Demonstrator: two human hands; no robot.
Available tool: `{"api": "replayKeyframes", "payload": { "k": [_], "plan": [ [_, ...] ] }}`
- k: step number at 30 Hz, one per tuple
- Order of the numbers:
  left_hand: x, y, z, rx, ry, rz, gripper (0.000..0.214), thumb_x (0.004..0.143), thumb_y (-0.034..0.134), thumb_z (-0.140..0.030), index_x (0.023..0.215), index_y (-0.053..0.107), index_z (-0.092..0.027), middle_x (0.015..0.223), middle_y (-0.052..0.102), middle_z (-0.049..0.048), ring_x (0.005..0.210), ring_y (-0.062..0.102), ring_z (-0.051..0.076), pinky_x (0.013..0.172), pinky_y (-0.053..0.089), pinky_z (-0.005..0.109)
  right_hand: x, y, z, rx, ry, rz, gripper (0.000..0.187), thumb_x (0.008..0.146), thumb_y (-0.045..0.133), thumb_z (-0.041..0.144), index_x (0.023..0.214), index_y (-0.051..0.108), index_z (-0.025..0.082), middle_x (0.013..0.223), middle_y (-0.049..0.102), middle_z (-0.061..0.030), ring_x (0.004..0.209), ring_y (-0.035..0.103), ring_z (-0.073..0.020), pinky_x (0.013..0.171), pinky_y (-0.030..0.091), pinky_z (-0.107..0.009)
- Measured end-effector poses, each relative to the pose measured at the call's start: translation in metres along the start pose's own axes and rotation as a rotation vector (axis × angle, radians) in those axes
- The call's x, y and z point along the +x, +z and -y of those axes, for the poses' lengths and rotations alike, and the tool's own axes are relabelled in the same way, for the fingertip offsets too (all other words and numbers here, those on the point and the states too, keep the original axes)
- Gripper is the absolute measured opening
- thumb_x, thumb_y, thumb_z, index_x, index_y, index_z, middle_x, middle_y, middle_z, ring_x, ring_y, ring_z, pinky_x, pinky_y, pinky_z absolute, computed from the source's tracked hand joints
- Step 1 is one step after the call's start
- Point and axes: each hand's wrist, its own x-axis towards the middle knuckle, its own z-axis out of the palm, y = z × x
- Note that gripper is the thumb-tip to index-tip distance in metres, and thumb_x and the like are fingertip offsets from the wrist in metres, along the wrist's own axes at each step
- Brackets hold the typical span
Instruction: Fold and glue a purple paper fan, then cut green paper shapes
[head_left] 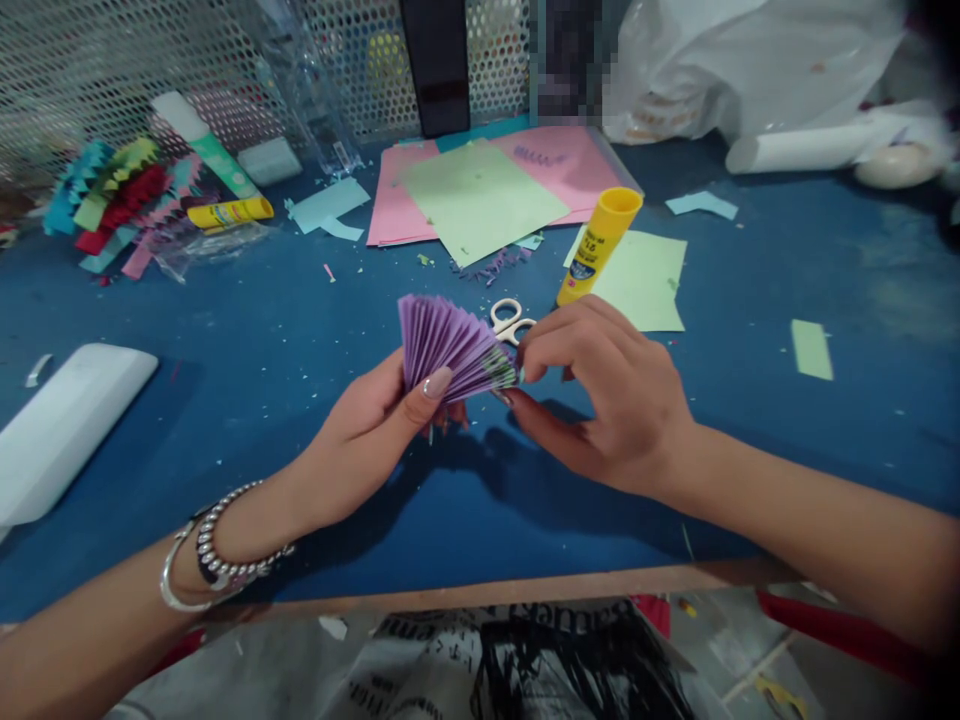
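Observation:
My left hand (pixel 375 420) is closed on a purple pleated paper fan (pixel 442 345), thumb pressed across its folds. The pleats spread out toward the upper left and bunch together at the right end, where green marks show on the edges. My right hand (pixel 607 390) pinches that right end between thumb and fingertips. White-handled scissors (pixel 506 318) lie just behind the fan, their blades hidden. Behind my right hand a yellow glue stick (pixel 600 245) stands upright.
Pink sheets (pixel 397 195) and a pale green sheet (pixel 484 195) lie at the back. Fringed paper pieces (pixel 124 205) and a second yellow glue tube (pixel 231 212) are at left, beyond a white case (pixel 75 425). A plastic bag (pixel 750 60) stands at back right. Paper scraps dot the blue table (pixel 300 330).

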Motion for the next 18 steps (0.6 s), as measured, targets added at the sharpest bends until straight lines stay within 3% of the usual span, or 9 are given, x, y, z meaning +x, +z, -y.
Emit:
{"api": "replayKeyframes", "payload": {
  "k": [6,11,14,18],
  "plan": [
    [-0.0010,0.0055,-0.0061,0.006,-0.013,0.026,0.023,0.082,0.049,-0.041,0.080,0.056,-0.020,0.062,0.049,-0.0015,0.056,0.042,0.012,0.050,0.034,0.021,0.0003,0.0017,-0.0007,0.036,-0.025,0.015,0.009,0.078,0.054,0.018,0.081,0.046,0.018,0.083,0.058,-0.0032,0.080,0.052,-0.0157,0.056,0.041,-0.027],
    [-0.0010,0.0037,-0.0066,0.091,-0.038,0.216,0.028,0.086,0.042,-0.043,0.078,0.048,-0.017,0.057,0.038,-0.0050,0.051,0.031,0.008,0.045,0.026,0.020,-0.0003,0.0031,-0.0005,0.163,0.006,0.009,0.014,0.078,0.055,0.019,0.088,0.046,0.019,0.087,0.057,-0.0042,0.081,0.051,-0.0160,0.057,0.043,-0.028],
    [-0.0014,0.0023,-0.0050,0.088,-0.019,0.247,0.036,0.089,0.035,-0.046,0.071,0.045,-0.016,0.059,0.038,-0.0042,0.053,0.030,0.008,0.047,0.025,0.021,0.0015,0.0004,-0.0006,0.314,0.021,0.050,0.028,0.076,0.057,0.018,0.101,0.045,0.016,0.099,0.054,-0.0077,0.091,0.050,-0.0172,0.068,0.047,-0.030],
    [-0.0022,0.0018,-0.0031,0.054,0.001,0.297,0.039,0.091,0.030,-0.045,0.069,0.044,-0.016,0.060,0.039,-0.0038,0.054,0.032,0.008,0.049,0.025,0.021,0.0047,-0.0032,-0.0016,0.458,0.109,0.205,0.055,0.075,0.060,0.022,0.124,0.037,0.014,0.118,0.048,-0.0103,0.104,0.046,-0.0190,0.080,0.046,-0.033]
  ]
}}
